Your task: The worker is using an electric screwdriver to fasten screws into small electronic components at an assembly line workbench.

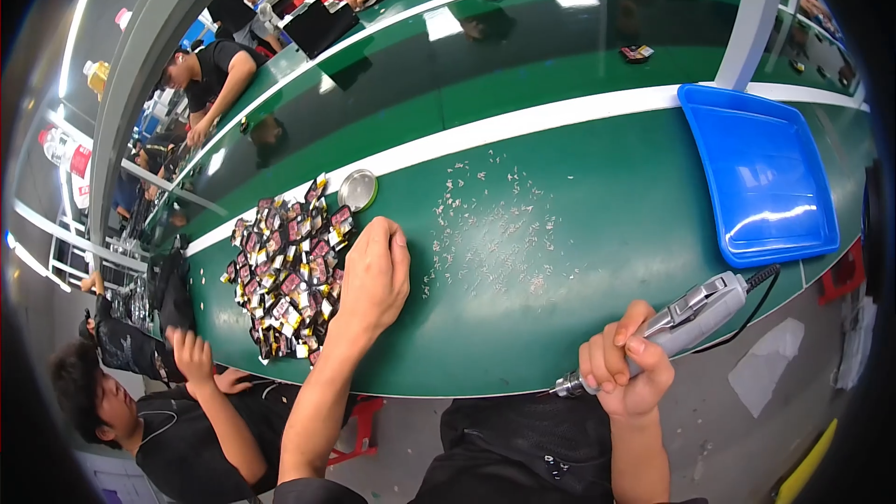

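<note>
My right hand [630,364] is wrapped round a grey electric screwdriver [700,306] at the table's front edge. The screwdriver's tip points left and a dark cord leaves its other end. Over the green tabletop, my left hand [375,271] is closed with its fingers curled; what they hold, if anything, is hidden. Just left of it lies a heap of small black parts [289,271] with pink, white and yellow patches. A round shallow tin [357,190] sits behind that hand. Many tiny pale pieces [495,238] are scattered across the middle of the table.
An empty blue plastic tray [765,168] lies at the right, beside a grey post [749,19]. Beyond a white rail [541,119] runs a dark green belt carrying a few small parts [637,54]. Other people sit at the left and across the belt. A red stool [359,434] stands below.
</note>
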Tool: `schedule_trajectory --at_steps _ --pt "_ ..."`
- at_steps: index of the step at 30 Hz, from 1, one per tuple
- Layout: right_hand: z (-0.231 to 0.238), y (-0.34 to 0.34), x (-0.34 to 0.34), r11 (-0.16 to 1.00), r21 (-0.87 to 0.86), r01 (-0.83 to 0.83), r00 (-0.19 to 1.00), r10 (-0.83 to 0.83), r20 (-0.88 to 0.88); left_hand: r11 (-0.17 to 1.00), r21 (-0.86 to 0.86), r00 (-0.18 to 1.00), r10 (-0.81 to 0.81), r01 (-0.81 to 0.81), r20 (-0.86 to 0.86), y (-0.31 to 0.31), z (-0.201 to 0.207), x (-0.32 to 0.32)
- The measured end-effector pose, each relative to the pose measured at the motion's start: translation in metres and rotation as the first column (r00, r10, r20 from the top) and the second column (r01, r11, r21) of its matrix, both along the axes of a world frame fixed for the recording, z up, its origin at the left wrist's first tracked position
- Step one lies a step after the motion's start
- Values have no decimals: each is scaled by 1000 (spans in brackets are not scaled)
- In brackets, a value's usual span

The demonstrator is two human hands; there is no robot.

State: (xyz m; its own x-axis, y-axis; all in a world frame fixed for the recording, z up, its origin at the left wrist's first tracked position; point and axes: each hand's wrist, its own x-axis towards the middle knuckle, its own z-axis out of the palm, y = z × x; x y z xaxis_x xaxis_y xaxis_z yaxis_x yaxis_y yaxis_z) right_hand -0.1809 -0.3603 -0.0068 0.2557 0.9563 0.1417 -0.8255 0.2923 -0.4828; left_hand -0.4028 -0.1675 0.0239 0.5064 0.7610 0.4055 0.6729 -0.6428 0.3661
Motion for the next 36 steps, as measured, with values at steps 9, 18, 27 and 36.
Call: schedule_trajectory --at_steps 9,18,27,36 --pt "2 1 -3 996 -56 74 996 -76 -40 845 -444 857 -31 298 515 -94 -3 2" --pt "50 -9 -23 966 62 250 963 -241 -119 435 -562 486 282 704 827 -160 -13 23" --pt "48 -11 -31 949 41 312 942 -304 -140 347 -527 444 293 775 846 -163 -20 23" --pt "44 -16 -28 961 25 276 955 -271 -124 257 -532 462 289 807 839 -161 -20 21"
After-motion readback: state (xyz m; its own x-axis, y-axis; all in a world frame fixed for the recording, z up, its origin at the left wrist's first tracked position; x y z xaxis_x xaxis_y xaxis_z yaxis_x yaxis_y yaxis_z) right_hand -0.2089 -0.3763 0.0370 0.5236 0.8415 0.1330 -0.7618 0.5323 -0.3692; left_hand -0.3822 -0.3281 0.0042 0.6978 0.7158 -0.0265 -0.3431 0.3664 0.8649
